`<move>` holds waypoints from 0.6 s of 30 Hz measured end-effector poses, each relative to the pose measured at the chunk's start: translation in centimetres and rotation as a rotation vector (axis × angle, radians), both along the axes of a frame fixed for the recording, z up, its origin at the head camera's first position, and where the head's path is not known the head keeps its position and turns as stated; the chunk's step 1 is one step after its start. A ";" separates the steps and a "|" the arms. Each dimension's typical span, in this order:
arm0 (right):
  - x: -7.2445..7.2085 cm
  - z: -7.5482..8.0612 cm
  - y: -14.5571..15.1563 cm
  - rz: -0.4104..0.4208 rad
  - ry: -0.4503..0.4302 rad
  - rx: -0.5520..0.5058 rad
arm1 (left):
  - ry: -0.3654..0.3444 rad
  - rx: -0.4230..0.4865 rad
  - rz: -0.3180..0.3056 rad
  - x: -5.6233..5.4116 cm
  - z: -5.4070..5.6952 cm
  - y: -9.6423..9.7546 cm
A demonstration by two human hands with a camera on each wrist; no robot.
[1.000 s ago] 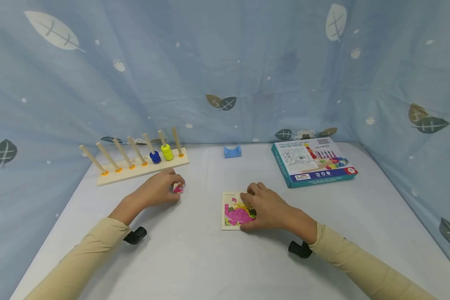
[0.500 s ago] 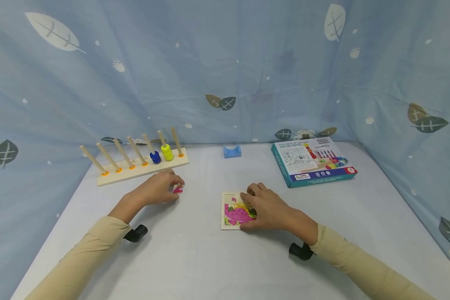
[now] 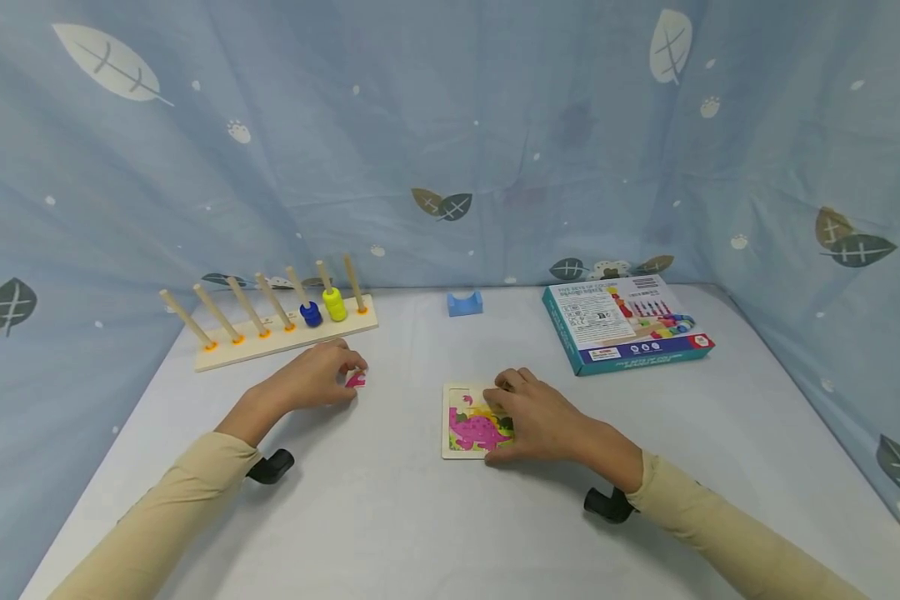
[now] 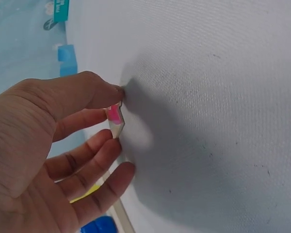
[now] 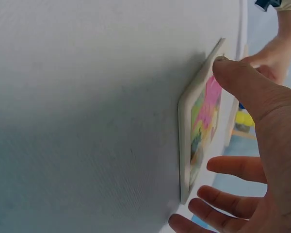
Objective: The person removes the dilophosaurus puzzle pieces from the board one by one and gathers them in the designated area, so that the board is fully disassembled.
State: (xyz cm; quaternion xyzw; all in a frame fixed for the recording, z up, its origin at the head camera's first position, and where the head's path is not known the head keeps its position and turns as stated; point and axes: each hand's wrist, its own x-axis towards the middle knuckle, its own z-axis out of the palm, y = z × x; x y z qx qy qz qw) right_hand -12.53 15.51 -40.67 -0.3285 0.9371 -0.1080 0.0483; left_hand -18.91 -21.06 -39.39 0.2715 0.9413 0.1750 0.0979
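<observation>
My left hand (image 3: 311, 379) pinches a small pink-and-white puzzle piece (image 3: 356, 379) between thumb and fingers, just over the table. In the left wrist view the piece (image 4: 115, 115) stands tilted on edge, partly hidden by the thumb. Further right lies a square wooden jigsaw board (image 3: 450, 446) with a pink dinosaur picture (image 3: 474, 431). My right hand (image 3: 543, 421) spans the board's right side, covering part of it. Seen from the right wrist, its thumb lies at the board's near edge, while the loosely bent fingers (image 5: 237, 169) spread beyond the picture without visibly gripping.
A wooden peg rack (image 3: 285, 336) with blue rings (image 3: 311, 315) and yellow rings (image 3: 334, 305) stands at the back left. Behind the board sits a small blue arched block (image 3: 465, 306). A flat toy box (image 3: 630, 325) lies at the back right, before the curtain (image 3: 450, 125).
The right hand has shifted slightly to the right over the board. My left hand and its puzzle piece stay almost in place, as does the board.
</observation>
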 end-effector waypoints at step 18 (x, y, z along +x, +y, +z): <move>0.0 0.1 -0.5 -0.130 0.033 -0.025 | 0.040 0.020 -0.113 -0.1 1.4 5.5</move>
